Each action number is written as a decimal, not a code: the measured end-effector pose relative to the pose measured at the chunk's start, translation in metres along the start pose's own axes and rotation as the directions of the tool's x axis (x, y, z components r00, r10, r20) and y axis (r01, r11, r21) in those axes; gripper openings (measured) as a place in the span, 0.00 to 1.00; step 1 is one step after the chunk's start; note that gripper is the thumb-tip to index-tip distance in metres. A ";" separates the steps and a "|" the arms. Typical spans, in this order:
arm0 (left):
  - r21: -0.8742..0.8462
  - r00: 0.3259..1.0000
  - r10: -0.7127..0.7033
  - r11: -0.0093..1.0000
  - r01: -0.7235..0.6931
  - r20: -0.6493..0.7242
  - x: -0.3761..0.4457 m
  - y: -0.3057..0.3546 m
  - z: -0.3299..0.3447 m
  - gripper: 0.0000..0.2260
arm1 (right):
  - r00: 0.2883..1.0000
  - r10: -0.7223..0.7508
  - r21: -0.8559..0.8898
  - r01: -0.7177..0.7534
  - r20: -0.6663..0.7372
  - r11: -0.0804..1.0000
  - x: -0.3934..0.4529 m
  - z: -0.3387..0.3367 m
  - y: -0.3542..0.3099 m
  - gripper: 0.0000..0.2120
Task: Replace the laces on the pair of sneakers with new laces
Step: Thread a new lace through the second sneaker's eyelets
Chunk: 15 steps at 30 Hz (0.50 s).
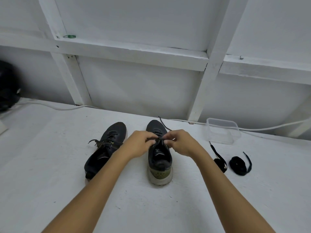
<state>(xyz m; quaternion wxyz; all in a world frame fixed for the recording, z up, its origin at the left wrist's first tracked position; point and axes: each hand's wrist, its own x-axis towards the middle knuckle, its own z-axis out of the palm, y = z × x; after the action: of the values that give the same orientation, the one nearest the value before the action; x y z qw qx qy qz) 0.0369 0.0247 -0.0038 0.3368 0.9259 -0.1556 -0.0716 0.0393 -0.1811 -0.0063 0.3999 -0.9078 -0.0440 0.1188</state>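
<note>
Two dark sneakers stand on the white surface, toes pointing away from me. The right sneaker [159,158] is upright with a green-and-white heel. My left hand [139,145] and my right hand [181,142] meet over its tongue, each pinching the dark lace [159,140] near the top eyelets. One end of that lace [164,124] trails past the toe. The left sneaker [106,148] leans to the side, laced, my left forearm crossing its heel. Two coiled black laces [220,161] [239,163] lie to the right.
An empty clear plastic container [223,132] sits at the right by the white panelled wall. A white cable [269,127] runs along the wall's base. A dark object [8,88] sits at the far left edge.
</note>
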 end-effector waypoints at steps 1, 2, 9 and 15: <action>-0.010 0.999 -0.014 1.000 0.014 -0.035 0.000 -0.002 -0.001 0.09 | 1.000 -0.011 -0.014 0.011 -0.022 1.000 -0.001 0.000 -0.002 0.07; 0.016 0.998 -0.016 1.000 0.017 -0.067 0.000 -0.004 -0.004 0.07 | 0.999 -0.020 -0.033 0.018 -0.046 0.999 -0.002 -0.002 -0.002 0.06; 0.295 0.994 -0.098 0.949 0.110 -0.055 -0.015 -0.025 -0.032 0.07 | 0.999 0.044 -0.183 -0.040 0.017 0.982 -0.010 -0.014 0.008 0.06; 0.275 0.999 -0.051 0.960 0.051 -0.007 -0.018 -0.017 -0.020 0.16 | 1.000 0.014 -0.209 -0.013 0.004 0.978 -0.008 -0.005 0.000 0.08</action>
<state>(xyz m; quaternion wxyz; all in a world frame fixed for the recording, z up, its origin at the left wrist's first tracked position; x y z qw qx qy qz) 0.0288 0.0554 0.0013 0.2027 0.9674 -0.1402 -0.0581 0.0323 -0.1858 -0.0018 0.3015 -0.9447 -0.0510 0.1187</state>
